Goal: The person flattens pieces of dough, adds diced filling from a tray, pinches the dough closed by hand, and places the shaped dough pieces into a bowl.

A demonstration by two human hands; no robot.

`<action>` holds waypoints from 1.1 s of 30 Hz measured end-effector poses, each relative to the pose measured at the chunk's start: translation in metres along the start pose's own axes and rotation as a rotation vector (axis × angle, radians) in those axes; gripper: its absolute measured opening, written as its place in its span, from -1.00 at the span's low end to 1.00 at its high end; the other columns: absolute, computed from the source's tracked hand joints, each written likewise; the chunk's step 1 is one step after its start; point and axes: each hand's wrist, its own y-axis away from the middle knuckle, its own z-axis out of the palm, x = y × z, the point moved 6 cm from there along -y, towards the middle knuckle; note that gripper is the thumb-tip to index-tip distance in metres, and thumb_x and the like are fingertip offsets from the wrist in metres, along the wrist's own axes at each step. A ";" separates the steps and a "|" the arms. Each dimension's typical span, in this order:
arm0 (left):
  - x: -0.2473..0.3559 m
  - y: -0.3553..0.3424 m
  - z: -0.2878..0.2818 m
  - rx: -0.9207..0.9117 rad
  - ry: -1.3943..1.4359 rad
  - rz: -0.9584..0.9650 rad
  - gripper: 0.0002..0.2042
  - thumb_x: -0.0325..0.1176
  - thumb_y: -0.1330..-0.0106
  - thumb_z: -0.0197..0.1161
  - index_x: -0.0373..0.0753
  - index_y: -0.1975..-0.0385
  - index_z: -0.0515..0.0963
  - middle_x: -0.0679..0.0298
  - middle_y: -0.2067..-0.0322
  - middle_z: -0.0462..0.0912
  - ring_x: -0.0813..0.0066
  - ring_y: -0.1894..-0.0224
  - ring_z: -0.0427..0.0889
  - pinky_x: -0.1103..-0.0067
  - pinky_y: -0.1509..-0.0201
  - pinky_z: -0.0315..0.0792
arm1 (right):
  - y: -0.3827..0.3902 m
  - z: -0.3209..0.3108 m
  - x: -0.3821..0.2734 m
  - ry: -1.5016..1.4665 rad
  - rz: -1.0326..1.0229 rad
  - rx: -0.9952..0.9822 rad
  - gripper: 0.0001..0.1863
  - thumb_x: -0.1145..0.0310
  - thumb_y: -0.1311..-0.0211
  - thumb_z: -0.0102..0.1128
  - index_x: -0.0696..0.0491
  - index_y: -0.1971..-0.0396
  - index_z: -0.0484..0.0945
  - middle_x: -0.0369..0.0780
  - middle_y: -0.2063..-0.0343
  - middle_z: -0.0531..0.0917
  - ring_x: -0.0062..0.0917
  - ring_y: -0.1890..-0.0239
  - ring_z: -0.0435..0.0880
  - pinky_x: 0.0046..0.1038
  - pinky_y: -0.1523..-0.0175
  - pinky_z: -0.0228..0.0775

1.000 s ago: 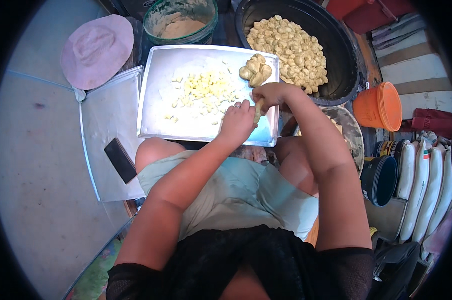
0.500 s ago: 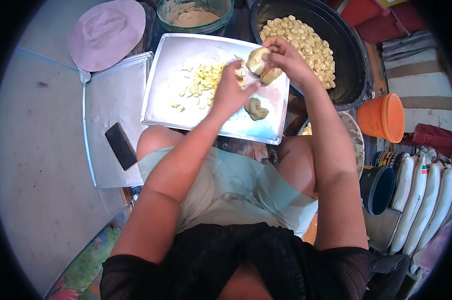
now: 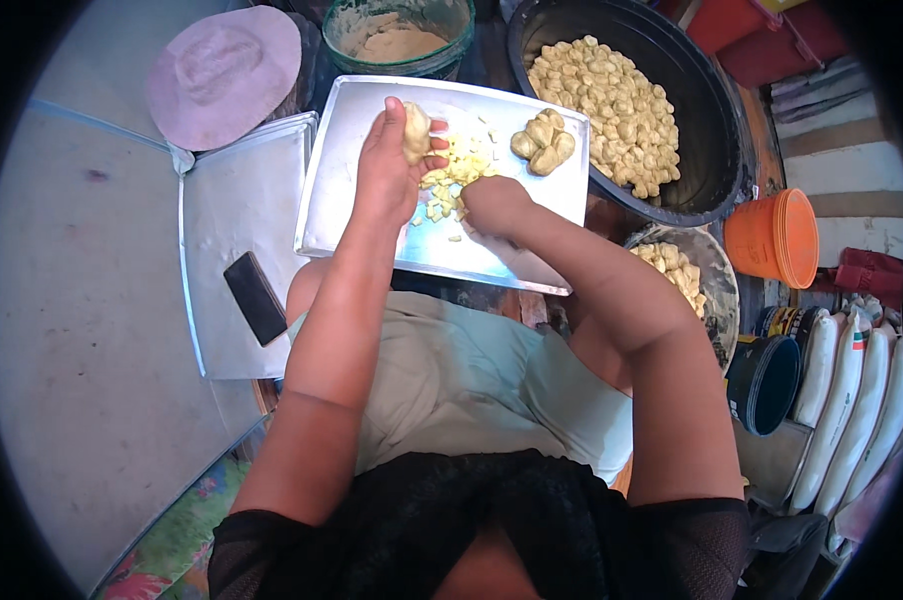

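My left hand [image 3: 394, 160] is raised over the metal tray [image 3: 337, 215], gripping a smooth lump of pale dough [image 3: 417, 133] between thumb and fingers. Small yellow cubes [image 3: 459, 158] lie loosely heaped on the tray beside that hand. My right hand [image 3: 496, 207] is low over the tray at the near edge of the heap, fingers curled down and closed; what they hold, if anything, is hidden. A cluster of dough pieces [image 3: 544, 142] rests at the tray's far right corner.
A large black basin [image 3: 707, 150] of dough pieces stands at the far right, with a smaller basin of them [image 3: 672, 272] nearer. A green tub of powder [image 3: 402, 45], a hat [image 3: 224, 75], a phone [image 3: 255, 298] and an orange bucket [image 3: 772, 238] surround the tray.
My right hand has left the dough at the tray's far right and come down beside the cubes. My left hand has moved left and now holds a dough lump. The darker lump no longer shows.
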 end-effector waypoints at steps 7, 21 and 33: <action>-0.016 -0.008 0.002 -0.169 0.281 -0.114 -0.73 -0.27 -0.41 -0.03 -0.37 0.11 0.39 0.12 0.26 0.55 0.34 0.26 0.58 0.51 0.18 0.50 | 0.030 -0.113 0.026 -0.909 -0.136 0.620 -0.80 0.29 -0.12 0.26 0.13 0.45 0.58 -0.23 0.57 0.60 -0.61 0.57 0.52 -0.53 0.40 0.36; -0.001 0.009 0.018 -0.141 0.178 0.187 -0.68 -0.30 -0.37 0.11 -0.40 0.01 0.38 0.12 0.22 0.57 0.37 0.19 0.62 0.54 0.04 0.52 | 0.050 -0.124 -0.013 -0.624 -0.413 0.810 -0.72 0.26 -0.15 0.24 0.06 0.17 0.61 -0.11 0.09 0.50 -0.25 0.01 0.46 -0.29 -0.05 0.34; -0.044 0.001 0.029 -0.235 -0.677 0.188 -0.64 -0.21 -0.35 0.06 -0.23 -0.08 0.39 0.23 0.01 0.45 0.45 -0.06 0.40 0.55 -0.17 0.25 | 0.065 -0.153 0.057 -0.963 -0.291 0.877 -0.40 0.45 0.16 0.51 0.00 0.12 0.31 -0.32 0.44 0.49 -0.67 0.35 0.52 -0.62 0.29 0.41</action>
